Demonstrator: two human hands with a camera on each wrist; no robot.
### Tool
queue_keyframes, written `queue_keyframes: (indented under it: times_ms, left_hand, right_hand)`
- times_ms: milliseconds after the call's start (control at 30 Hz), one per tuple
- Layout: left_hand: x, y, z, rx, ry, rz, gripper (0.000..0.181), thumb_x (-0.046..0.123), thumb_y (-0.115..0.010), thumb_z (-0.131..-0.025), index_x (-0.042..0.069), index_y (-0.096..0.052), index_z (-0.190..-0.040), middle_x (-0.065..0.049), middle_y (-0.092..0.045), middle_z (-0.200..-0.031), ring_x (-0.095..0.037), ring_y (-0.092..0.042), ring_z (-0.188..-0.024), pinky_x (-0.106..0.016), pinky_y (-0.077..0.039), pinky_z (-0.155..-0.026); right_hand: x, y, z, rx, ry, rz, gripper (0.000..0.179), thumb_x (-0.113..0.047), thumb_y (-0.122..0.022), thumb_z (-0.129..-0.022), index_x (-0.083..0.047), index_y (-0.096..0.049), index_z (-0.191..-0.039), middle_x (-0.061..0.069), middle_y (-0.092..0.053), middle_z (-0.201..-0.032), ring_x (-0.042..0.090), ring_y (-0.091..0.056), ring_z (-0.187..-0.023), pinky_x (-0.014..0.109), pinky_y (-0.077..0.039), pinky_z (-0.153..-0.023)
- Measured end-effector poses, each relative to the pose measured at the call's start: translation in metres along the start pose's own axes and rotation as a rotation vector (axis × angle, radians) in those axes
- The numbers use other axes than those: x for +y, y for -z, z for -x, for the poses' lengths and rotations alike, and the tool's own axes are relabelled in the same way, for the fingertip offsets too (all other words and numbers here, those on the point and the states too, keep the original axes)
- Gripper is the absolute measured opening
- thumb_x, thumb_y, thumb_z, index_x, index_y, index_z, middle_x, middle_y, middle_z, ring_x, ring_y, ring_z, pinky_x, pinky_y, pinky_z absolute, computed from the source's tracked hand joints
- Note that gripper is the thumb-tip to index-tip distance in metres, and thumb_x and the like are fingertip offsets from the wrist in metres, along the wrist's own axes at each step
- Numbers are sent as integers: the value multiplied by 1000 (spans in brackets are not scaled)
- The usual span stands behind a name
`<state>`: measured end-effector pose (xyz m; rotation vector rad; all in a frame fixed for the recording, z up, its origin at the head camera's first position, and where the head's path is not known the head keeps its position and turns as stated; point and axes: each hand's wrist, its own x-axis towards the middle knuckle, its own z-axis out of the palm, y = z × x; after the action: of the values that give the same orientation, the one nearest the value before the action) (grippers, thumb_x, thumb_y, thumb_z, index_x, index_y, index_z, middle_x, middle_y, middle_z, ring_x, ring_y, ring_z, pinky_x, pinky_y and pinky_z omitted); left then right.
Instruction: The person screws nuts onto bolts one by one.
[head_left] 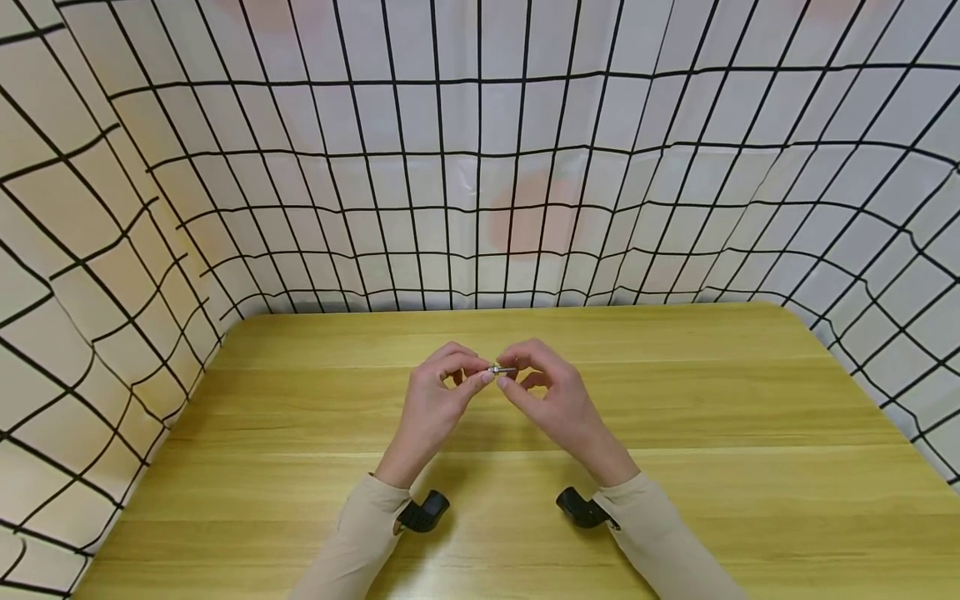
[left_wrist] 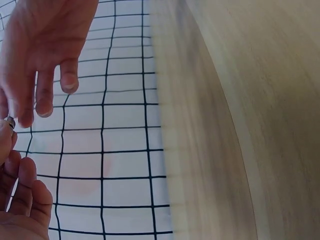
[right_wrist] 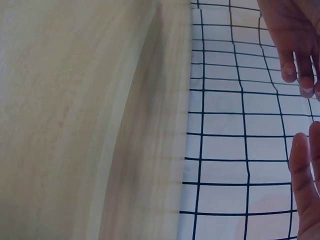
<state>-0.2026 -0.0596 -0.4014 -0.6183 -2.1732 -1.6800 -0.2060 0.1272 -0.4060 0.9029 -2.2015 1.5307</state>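
Note:
A small, thin silver bolt (head_left: 504, 369) is held level between the two hands above the table, its fine detail too small to tell. My left hand (head_left: 442, 387) pinches its left end between thumb and forefinger. From the other side, my right hand (head_left: 551, 396) has its thumb and forefinger about the bolt, and the shank shows in front of those fingers. In the left wrist view a bit of the metal (left_wrist: 11, 121) shows at the left edge between the fingertips. The right wrist view shows parts of both hands at its right edge, with the bolt out of sight.
The wooden table (head_left: 300, 450) spreads beneath both hands. Behind it and along the sides hangs a white sheet with a black grid (head_left: 420, 183). Black wrist cameras (head_left: 424, 511) sit at both beige sleeves (head_left: 660, 533).

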Motion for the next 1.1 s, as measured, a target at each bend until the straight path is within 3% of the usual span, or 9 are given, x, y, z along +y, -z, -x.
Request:
queue_keyframes:
  times_ms: [200,533,700,900,1100]
  left_hand:
    - [3,-1,1,1,18,0,5,9,-75,-87,6,-76,-91,-2,-65,-91,-19,-55,-79,-34,-43,-72]
    - [-1,0,1,-8,-19,-15,5,17,-75,-88,13,-76,-90,8,-63,-89,-14,-54,-79,-33,-44,-69]
    - [-1,0,1,-25,-35,-11,4,17,-74,-89,14,-76,-91,9,-63,-90,-14,-55,-79,-30,-44,-69]
    - [-2,-1,1,-8,-18,-20,4,14,-74,-88,13,-76,-91,7,-63,-90,-13,-54,-79,-30,-44,-70]
    - [-1,-1,0,16,-3,-15,4,9,-74,-87,7,-76,-91,1,-64,-91,-16,-54,-81,-34,-43,-73]
  right_hand:
    - [-28,2,-5,1,56,15,16,11,-66,-88,0,-63,-100,10,-61,-97,21,-57,-89,34,-52,-65]
    - [-27,1,-5,-20,45,28,9,7,-63,-92,-1,-64,-98,10,-62,-92,18,-57,-83,35,-49,-64]
    - [-28,1,-4,-28,-13,8,11,4,-58,-96,-4,-64,-92,11,-61,-85,22,-56,-74,31,-49,-63]
    - [-29,2,-3,-5,-66,-7,8,4,-56,-97,1,-63,-101,10,-63,-93,30,-60,-80,30,-52,-67]
    - [-30,4,-4,14,-46,25,9,5,-61,-94,2,-64,-102,8,-64,-95,21,-60,-85,34,-52,-69]
